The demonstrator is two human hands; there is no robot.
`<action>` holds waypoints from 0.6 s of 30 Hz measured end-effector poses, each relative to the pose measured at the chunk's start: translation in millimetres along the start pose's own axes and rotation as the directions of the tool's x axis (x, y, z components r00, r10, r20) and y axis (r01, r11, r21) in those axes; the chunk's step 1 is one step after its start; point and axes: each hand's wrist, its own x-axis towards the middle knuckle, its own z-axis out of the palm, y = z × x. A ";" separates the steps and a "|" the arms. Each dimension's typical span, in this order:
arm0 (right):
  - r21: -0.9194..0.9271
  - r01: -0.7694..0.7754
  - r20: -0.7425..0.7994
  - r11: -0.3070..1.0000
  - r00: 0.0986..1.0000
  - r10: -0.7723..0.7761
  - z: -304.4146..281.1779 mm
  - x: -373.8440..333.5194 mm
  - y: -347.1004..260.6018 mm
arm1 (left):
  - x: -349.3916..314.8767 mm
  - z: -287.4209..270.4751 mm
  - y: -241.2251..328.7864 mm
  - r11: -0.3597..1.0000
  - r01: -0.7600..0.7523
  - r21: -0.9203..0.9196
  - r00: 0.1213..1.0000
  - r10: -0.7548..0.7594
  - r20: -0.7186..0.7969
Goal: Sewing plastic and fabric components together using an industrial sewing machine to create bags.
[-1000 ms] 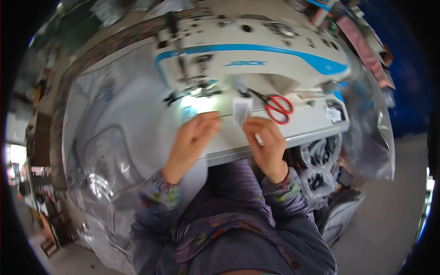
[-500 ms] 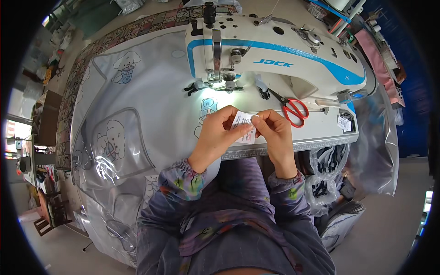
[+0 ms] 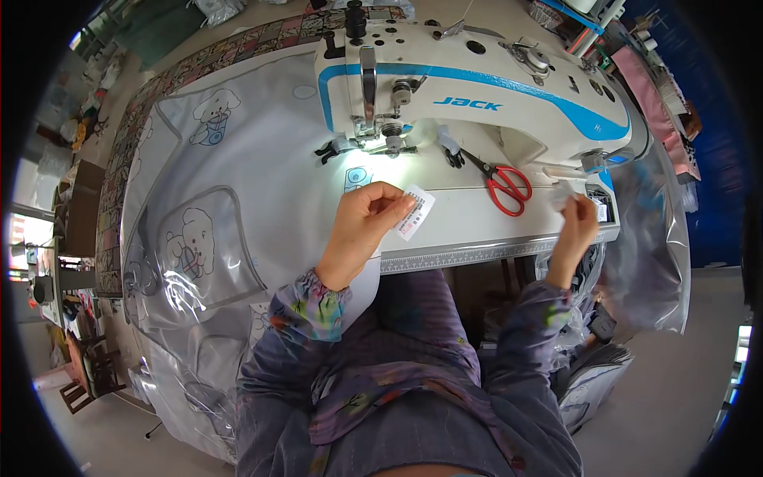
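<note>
Sitting idle, the white-and-blue sewing machine [image 3: 477,103] has nothing under its needle yet. Left hand [image 3: 362,230] pinches a small white label [image 3: 415,212] above the table [image 3: 477,226]; right hand [image 3: 576,222] grips a white scrap [image 3: 563,195] beside red scissors [image 3: 505,184].

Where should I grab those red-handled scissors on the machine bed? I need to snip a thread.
Take the red-handled scissors by the red loops, coming from the right, front side. They lie flat with the loops toward the person and the closed blades pointing away toward the needle; the right hand is nearest.
</note>
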 end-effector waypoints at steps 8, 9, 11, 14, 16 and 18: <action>-0.626 -0.031 -0.121 0.779 0.991 -0.058 -40.3 44.5 50.9 | 22.2 -30.2 -9.9 0.630 -0.103 0.769 0.974 0.222 -0.052; -0.677 0.088 -0.123 0.731 0.966 -0.230 -47.3 44.7 55.5 | 28.3 -33.1 -12.6 0.636 -0.119 0.762 0.975 0.221 -0.033; -0.618 0.101 -0.119 0.780 0.968 -0.219 -23.3 30.7 17.2 | 30.6 -52.7 -16.0 0.413 -0.172 0.895 0.930 0.367 0.009; -0.432 0.169 0.049 0.886 0.985 -0.165 23.9 -14.0 -41.6 | 42.8 -67.6 -19.2 0.350 -0.148 0.925 0.920 0.392 -0.001; -0.188 0.226 0.298 0.956 0.941 -0.164 68.1 -58.5 -80.0 | 54.1 -69.2 -16.4 0.341 -0.093 0.935 0.948 0.316 -0.021; -0.026 0.291 0.540 0.956 0.809 -0.232 100.0 -86.3 -97.9 | 57.5 -60.6 -17.3 0.278 -0.215 0.936 0.834 0.551 0.028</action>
